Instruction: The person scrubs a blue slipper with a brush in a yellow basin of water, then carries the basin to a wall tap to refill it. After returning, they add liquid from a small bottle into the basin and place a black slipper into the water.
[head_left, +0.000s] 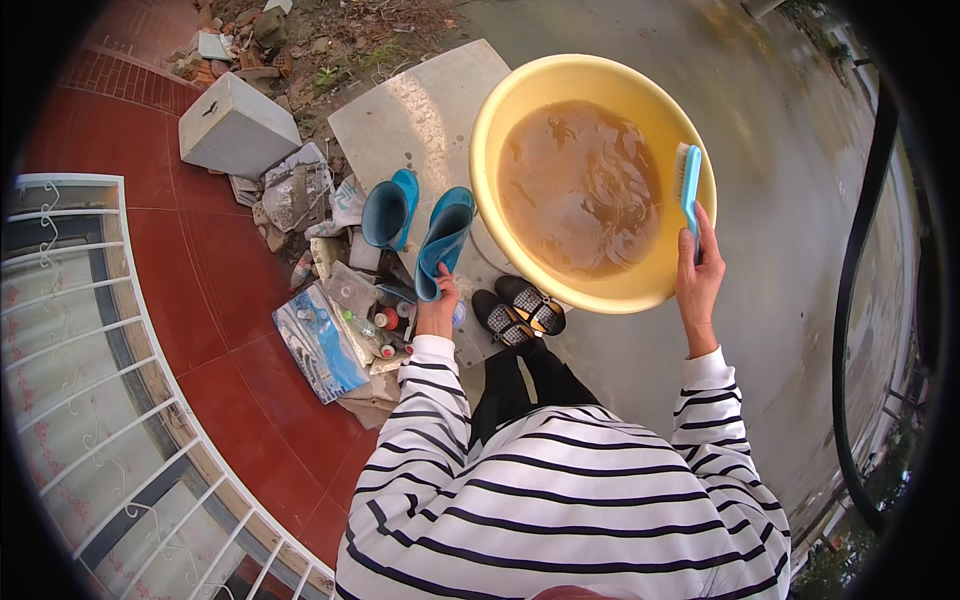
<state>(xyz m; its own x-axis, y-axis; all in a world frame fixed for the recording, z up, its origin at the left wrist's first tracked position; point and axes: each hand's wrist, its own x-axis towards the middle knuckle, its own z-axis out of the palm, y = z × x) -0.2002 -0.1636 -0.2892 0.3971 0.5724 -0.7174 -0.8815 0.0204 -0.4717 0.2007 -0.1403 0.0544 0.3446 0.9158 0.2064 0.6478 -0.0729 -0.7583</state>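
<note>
My left hand (441, 301) grips the top edge of a blue rubber boot (445, 232), whose shaft is pinched in at the opening. Just left of it a second blue boot (386, 214) stands upright on the stone slab (420, 120). In my right hand (699, 277) is a scrubbing brush (691, 184) with a light blue handle and pale bristles facing left. The brush is over the right rim of a large yellow basin (517, 97). Murky brown water (581, 187) with ripples partly fills that basin.
Rubble, bottles (361, 324) and a blue-and-white printed box (319, 341) lie left of the boots. A pale stone block (240, 124) stands farther back. White window bars (97, 330) line the red tiled wall (217, 300). My black shoes (517, 309) are close below the basin.
</note>
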